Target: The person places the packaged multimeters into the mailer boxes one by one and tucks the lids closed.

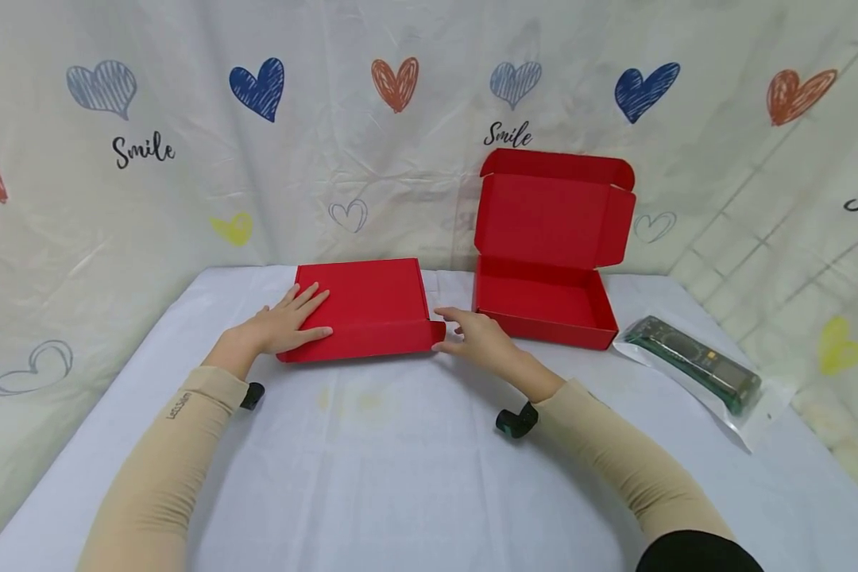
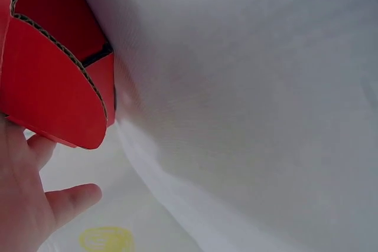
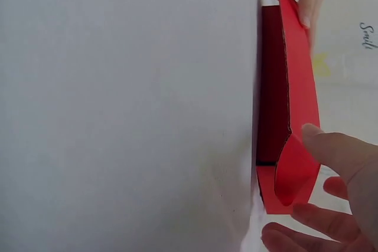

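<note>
A red cardboard mailer box (image 1: 372, 290) lies on the white cloth with its lid folded down over it. The lid's front flap (image 1: 382, 340) stands out toward the person, still outside the box front. My left hand (image 1: 280, 324) rests on the lid's left part, fingers spread. At the right front corner my right hand (image 1: 485, 342) has its thumb and fingers around a small side tab (image 1: 438, 337). In the right wrist view the thumb lies at the lid by this tab (image 3: 296, 172), the other fingers loosely extended. The left wrist view shows the rounded left tab (image 2: 56, 87) beside my left hand.
A second red box (image 1: 543, 294) stands to the right with its lid raised. Farther right lies a clear-and-white plastic pouch (image 1: 693, 365) with a dark green item inside. White cloth (image 1: 400, 477) covers the table; a heart-printed curtain (image 1: 443, 159) hangs behind.
</note>
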Motion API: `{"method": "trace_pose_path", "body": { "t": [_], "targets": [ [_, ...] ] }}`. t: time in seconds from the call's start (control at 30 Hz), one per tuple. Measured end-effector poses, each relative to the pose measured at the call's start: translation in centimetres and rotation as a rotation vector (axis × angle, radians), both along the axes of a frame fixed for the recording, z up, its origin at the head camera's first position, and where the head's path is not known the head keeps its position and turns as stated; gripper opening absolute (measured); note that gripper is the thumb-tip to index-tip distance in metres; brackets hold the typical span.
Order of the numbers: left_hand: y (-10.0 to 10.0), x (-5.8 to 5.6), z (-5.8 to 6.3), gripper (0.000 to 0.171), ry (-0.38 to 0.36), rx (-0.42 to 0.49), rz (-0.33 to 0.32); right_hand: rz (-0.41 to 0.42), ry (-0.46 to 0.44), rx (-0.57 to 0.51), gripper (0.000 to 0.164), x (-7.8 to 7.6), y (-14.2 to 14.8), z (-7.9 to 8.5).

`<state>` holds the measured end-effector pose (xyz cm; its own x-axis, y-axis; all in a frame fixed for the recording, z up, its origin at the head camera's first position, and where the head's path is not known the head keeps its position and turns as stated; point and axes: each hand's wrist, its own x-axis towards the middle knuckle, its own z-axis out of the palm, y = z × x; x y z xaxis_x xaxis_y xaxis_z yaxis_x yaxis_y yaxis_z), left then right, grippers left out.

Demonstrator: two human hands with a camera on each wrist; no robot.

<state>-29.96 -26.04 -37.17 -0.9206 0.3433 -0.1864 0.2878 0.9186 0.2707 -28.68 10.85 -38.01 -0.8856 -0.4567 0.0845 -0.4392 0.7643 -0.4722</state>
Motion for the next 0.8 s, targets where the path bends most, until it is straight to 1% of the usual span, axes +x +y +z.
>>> {"method": "trace_pose_path", "body": {
  "t": [0.3, 0.5, 0.67, 0.8],
  "targets": [
    [0.0, 0.3, 0.2, 0.09, 0.0, 0.012, -0.003, -0.018, -0.017, 0.044, 0.066, -0.1, -0.1, 0.1],
    [0.1, 0.5, 0.4, 0.09, -0.006, 0.024, -0.003, -0.013, -0.02, 0.061, 0.065, -0.1, -0.5, 0.0],
    [0.1, 0.5, 0.4, 0.09, -0.004, 0.028, 0.0, -0.016, -0.042, 0.058, 0.064, -0.2, -0.9, -0.1],
    [0.2, 0.5, 0.5, 0.09, -0.008, 0.034, -0.001, -0.017, -0.051, 0.043, 0.06, -0.4, -1.1, -0.3]
  ]
}}
